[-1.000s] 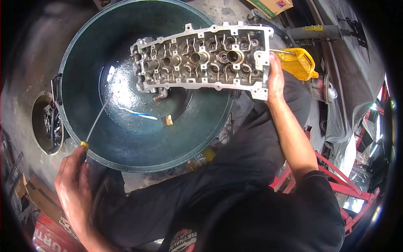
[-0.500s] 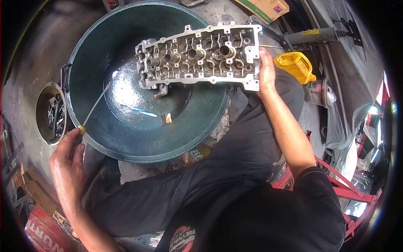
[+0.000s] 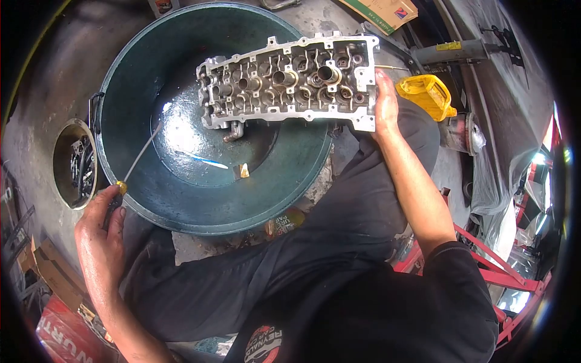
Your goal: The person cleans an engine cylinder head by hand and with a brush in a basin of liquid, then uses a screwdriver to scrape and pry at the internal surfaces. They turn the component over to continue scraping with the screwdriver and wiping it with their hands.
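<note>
My right hand (image 3: 385, 104) grips the right end of a metal engine cylinder head (image 3: 287, 81), its fingers partly hidden behind it. The cylinder head is held over a big dark green tub (image 3: 254, 212), its valve side with several round tubes facing me. In my left hand (image 3: 103, 221) is a screwdriver (image 3: 143, 151) with a yellow-collared handle, the fingers wrapped round it. Its long thin shaft points up and over the tub, apart from the cylinder head. On the tub's floor lie a blue and white toothbrush-like stick (image 3: 206, 160) and a small brush-like piece (image 3: 241, 172).
A round container (image 3: 62, 130) of small metal parts stands left of the tub. To the right are a yellow jug (image 3: 425, 97), a metal can (image 3: 458, 133) and a red metal frame (image 3: 508, 279). Cardboard (image 3: 381, 12) lies at the top right, a cardboard box (image 3: 57, 266) at the lower left.
My left hand and the screwdriver have shifted very slightly to the right. The cylinder head and my right hand have barely moved.
</note>
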Available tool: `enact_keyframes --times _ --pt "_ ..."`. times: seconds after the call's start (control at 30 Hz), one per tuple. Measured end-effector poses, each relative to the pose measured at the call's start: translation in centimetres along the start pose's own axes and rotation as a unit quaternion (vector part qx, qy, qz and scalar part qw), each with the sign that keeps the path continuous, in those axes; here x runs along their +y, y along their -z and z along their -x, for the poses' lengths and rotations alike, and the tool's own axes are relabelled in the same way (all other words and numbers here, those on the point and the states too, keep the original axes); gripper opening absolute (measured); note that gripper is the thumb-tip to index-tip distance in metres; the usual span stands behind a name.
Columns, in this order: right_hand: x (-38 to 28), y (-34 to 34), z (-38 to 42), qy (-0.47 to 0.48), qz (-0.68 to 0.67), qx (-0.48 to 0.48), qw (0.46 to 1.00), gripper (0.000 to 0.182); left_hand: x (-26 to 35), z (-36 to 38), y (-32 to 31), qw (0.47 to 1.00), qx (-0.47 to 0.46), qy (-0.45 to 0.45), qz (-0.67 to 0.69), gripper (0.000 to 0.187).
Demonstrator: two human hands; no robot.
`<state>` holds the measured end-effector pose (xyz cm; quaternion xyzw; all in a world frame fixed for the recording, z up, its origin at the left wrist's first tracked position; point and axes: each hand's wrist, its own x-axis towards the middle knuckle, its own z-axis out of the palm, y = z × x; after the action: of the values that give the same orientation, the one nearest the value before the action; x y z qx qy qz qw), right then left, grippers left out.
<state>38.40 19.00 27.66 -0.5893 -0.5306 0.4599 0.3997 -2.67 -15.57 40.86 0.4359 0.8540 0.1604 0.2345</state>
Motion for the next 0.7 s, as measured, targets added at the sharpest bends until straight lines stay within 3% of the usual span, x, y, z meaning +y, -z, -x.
enact_keyframes --times 0.27,0.43,0.47,0.53,0.57,0.7 --pt "0.0 0.2 -0.1 -0.028 -0.022 -0.013 0.999 0.06 2.8 0.7 -0.6 0.999 0.009 -0.051 -0.01 0.038" --pt "0.4 0.4 -0.2 -0.039 -0.021 -0.01 0.999 0.059 6.1 1.4 -2.3 0.989 0.019 -0.148 -0.013 0.036" --pt "0.0 0.5 -0.1 -0.025 -0.047 -0.032 0.998 0.041 6.5 1.5 -2.7 0.986 0.026 -0.164 -0.028 0.036" --pt "-0.6 -0.2 0.5 -0.004 -0.011 0.018 1.0 0.041 7.2 1.7 -3.2 0.988 0.019 -0.15 -0.038 0.036" --pt "0.2 0.0 0.2 -0.018 -0.003 0.004 1.0 0.06 7.5 1.8 -3.4 0.989 0.016 -0.143 -0.043 0.036" --pt "-0.8 -0.5 1.1 -0.01 0.007 -0.005 1.0 0.061 7.8 1.9 -3.8 0.99 0.021 -0.131 -0.056 0.035"
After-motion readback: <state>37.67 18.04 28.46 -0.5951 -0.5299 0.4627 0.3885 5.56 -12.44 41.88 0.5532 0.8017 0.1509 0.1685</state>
